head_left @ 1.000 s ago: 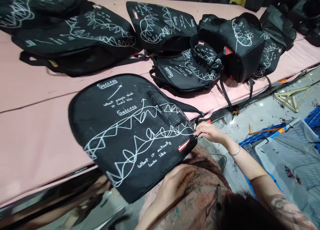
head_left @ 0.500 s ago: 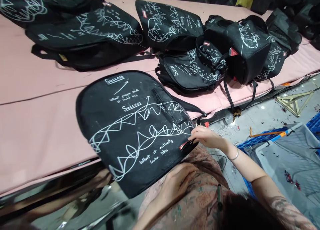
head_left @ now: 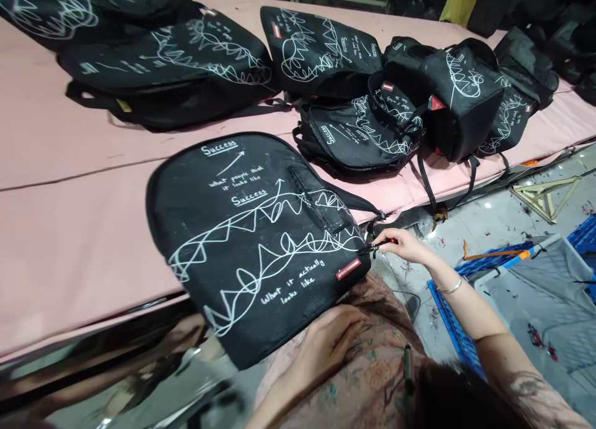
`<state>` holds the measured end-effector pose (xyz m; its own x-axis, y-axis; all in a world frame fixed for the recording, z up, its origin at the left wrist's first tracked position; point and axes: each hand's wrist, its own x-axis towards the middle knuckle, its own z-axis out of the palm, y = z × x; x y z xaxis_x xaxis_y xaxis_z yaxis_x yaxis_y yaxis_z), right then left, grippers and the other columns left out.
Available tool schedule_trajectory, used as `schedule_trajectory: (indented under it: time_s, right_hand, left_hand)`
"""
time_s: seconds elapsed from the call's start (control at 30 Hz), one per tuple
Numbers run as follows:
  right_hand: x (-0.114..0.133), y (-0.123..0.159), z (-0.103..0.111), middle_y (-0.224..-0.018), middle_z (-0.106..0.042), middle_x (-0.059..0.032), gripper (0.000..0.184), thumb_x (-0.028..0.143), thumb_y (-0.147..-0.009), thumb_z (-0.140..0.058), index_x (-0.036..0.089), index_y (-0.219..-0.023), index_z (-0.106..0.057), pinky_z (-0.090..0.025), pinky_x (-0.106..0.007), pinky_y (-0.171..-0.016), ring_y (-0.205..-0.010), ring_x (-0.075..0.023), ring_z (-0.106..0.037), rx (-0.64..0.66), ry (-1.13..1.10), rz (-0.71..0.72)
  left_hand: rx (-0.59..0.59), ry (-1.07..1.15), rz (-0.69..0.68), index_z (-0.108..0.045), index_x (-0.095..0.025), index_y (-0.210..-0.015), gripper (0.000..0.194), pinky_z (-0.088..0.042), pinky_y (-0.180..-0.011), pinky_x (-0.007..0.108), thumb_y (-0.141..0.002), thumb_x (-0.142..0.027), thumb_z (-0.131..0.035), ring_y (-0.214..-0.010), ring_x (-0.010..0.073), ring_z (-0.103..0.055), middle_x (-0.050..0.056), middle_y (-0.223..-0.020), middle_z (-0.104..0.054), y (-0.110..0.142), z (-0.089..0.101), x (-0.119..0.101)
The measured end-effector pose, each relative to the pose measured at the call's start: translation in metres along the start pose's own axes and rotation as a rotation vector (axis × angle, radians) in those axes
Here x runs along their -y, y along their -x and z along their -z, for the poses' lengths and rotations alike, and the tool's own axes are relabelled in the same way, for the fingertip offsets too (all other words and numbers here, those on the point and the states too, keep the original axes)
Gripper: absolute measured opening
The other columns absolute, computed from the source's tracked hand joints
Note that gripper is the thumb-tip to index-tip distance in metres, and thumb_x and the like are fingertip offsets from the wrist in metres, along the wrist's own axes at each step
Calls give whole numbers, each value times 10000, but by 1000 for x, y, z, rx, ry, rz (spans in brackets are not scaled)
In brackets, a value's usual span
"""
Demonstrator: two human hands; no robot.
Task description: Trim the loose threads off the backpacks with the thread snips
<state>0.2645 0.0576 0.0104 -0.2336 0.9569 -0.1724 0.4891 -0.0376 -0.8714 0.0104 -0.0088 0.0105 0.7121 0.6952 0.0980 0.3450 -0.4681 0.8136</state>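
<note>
A black backpack (head_left: 233,236) with white scribbled lines and "Success" lettering lies across the table edge, its near end over my lap. In my right hand (head_left: 408,246) is a small black tool with a touch of red, which looks like thread snips (head_left: 376,246). Its tip points left, at the backpack's right edge above the red label (head_left: 349,270). My left hand (head_left: 328,345) rests on my lap along the backpack's lower edge, fingers stretched out, gripping nothing that shows.
Several similar backpacks (head_left: 363,131) lie along the pink table (head_left: 93,230). Straps hang over its edge. To the right on the floor stand a grey-blue plastic crate (head_left: 516,292) and a metal triangular frame (head_left: 547,196), with thread scraps around. Another person's arm (head_left: 181,336) shows below the table at left.
My right hand has moved slightly right, off the red label, which now shows fully. The snips are now visible at the edge above it. My left hand has stayed put.
</note>
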Motion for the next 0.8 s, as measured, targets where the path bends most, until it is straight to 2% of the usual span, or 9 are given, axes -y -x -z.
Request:
schedule_trajectory:
  time_s: [0.1,0.2,0.3,0.5,0.63,0.8]
  right_hand:
    - [-2,-4,13,-770,-654,-16,99,106,-737,-605,130,-812,-665,-414,-223,-654,-691,-120,-564,95,-9,-97]
    - [2,-8,16,-704,-646,-5,76,112,-723,-616,124,-776,-669,-409,-209,-619,-644,-110,-559,148,-11,-98]
    - [6,-13,12,-729,-659,-9,84,123,-713,-626,132,-778,-677,-417,-210,-634,-670,-115,-574,177,-9,-90]
    - [9,-19,7,-758,-669,-17,88,105,-711,-619,133,-770,-678,-417,-214,-665,-706,-120,-583,168,4,-54]
    - [6,-18,11,-758,-665,-20,92,103,-724,-607,130,-780,-675,-412,-211,-659,-699,-116,-573,141,17,-47]
    - [2,-16,16,-753,-664,-22,96,120,-717,-631,127,-798,-681,-411,-208,-639,-683,-114,-559,174,27,-43]
  left_hand:
    - [-7,6,-20,-635,-200,-923,187,-512,-753,212,-856,-206,-460,-835,138,-640,54,-900,-677,-2,-2,1]
    - [-4,13,-31,-633,-197,-934,185,-506,-763,203,-856,-197,-464,-845,131,-636,52,-904,-676,-4,-3,2]
    - [-6,16,-30,-626,-189,-934,172,-501,-755,191,-855,-191,-473,-838,124,-633,47,-899,-672,-4,-3,2]
    - [-11,20,-10,-616,-192,-934,168,-494,-754,184,-861,-184,-465,-837,114,-625,33,-901,-663,0,-2,3]
    - [-24,24,-6,-612,-197,-925,159,-493,-740,181,-859,-191,-468,-822,108,-623,23,-891,-660,2,-2,5]
    - [2,37,20,-611,-208,-945,169,-489,-761,184,-862,-192,-465,-849,105,-618,19,-922,-654,2,-4,9]
